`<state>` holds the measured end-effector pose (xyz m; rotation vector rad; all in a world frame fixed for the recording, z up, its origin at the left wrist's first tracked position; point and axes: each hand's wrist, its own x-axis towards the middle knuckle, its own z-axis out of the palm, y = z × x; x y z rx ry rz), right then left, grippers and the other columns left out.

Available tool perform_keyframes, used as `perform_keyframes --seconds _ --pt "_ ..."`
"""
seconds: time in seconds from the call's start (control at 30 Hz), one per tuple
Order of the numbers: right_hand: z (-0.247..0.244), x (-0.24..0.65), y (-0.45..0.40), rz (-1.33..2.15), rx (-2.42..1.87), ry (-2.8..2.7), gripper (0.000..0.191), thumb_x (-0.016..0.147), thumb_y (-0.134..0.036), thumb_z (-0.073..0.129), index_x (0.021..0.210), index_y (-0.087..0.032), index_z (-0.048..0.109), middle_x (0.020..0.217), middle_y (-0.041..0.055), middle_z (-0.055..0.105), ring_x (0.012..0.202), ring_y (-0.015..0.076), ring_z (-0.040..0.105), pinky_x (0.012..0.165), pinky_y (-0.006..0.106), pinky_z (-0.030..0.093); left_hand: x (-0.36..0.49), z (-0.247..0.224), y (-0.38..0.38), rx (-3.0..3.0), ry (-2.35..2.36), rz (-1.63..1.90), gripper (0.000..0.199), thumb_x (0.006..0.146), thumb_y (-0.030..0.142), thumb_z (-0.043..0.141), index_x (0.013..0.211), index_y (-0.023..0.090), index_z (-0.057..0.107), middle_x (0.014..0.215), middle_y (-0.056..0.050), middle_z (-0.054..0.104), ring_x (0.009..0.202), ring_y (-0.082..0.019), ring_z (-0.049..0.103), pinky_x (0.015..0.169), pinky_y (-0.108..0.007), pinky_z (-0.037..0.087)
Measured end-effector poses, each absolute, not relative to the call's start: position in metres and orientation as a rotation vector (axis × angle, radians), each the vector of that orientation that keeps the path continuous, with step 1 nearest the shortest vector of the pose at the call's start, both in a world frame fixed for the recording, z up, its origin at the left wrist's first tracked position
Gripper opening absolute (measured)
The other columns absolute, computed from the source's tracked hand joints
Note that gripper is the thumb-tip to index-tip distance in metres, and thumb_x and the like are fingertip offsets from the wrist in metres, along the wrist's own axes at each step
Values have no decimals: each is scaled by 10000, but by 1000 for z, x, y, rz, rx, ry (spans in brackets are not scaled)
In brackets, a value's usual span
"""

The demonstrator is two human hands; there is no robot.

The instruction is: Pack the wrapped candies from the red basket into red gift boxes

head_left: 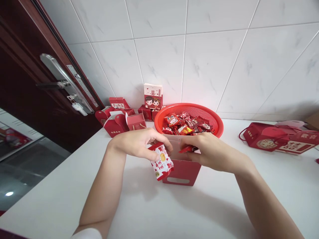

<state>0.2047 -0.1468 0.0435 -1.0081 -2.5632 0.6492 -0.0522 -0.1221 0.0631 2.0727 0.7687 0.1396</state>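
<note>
My left hand [142, 142] pinches a white and red snack packet [162, 162] between thumb and fingers, in front of the left side of an open red paper box [183, 174]. The box stands upright on the white table and has a pale window slot low on its front. Over the box's opening, my right hand [206, 149] is closed on a small red candy packet [188, 149], mostly covered by the fingers. Right behind the box sits a red plastic basket [219, 124] with many wrapped sweets [185, 129] in it.
Several red gift boxes [114, 127] stand at the back left, near a pink and red box [153, 96] against the tiled wall. More red boxes with cord handles [264, 137] lie at the right. A dark wooden door [25, 66] with a metal handle is at the left.
</note>
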Motion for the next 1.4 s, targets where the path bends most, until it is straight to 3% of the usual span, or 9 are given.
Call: perform_keyframes --seconds 0.17,0.3,0.4,0.63,0.73,0.9,1.1,1.3,1.4 --pt "38 198 -145 749 -1024 -2261 165 827 -142 506 969 -224 487 899 34 627 729 173 541 622 280 392 -53 57 -116 2020 702 169 348 782 177 698 1130 177 722 1069 -74 770 956 -215 714 794 -278 572" --pt "38 195 -149 1045 -913 -2055 164 826 -162 447 952 -248 388 883 -6 529 709 149 472 624 278 400 -54 55 -114 2053 642 155 313 790 216 728 1101 180 736 1060 -95 771 972 -230 709 808 -298 575" --pt "40 194 -150 1143 -888 -2045 149 832 -146 408 944 -242 424 816 -23 507 699 145 464 610 267 388 -54 56 -113 2081 610 146 300 794 225 732 1091 188 746 1080 -97 770 983 -230 702 832 -305 567" --pt "42 190 -148 823 -1001 -2304 227 864 -105 518 986 -204 681 790 -2 653 644 125 498 599 257 360 -56 64 -115 2102 544 119 246 785 268 788 1021 197 788 1107 -108 775 1035 -250 707 926 -318 559" --pt "41 187 -149 693 -1186 -2387 193 884 -151 571 1011 -207 705 676 -27 609 556 117 433 540 259 305 -59 66 -116 2085 567 109 251 784 294 801 1012 190 794 1145 -130 764 1054 -263 708 906 -310 566" --pt "36 186 -150 595 -1127 -2515 145 955 -237 556 922 -212 694 711 7 645 596 137 510 556 264 307 -63 64 -113 2080 555 124 249 779 301 802 1001 188 798 1153 -132 755 1048 -254 703 907 -297 554" --pt "36 188 -147 741 -1028 -2477 275 994 -198 447 801 -208 643 643 -18 540 559 125 407 533 275 282 -61 60 -107 2051 560 141 286 755 333 834 996 183 794 1131 -127 768 1060 -261 704 919 -315 559" --pt "41 195 -144 1138 -794 -2225 420 1056 -500 416 872 -186 624 780 25 601 685 146 522 603 281 403 -51 57 -113 1893 712 299 276 784 280 798 1038 178 767 999 -80 777 913 -223 724 788 -313 592" --pt "42 200 -140 1269 -774 -2094 400 1006 -561 516 911 -189 624 803 24 622 689 142 544 590 268 421 -41 59 -121 1803 809 450 256 802 278 787 1030 165 754 932 -57 769 828 -194 719 730 -304 591"
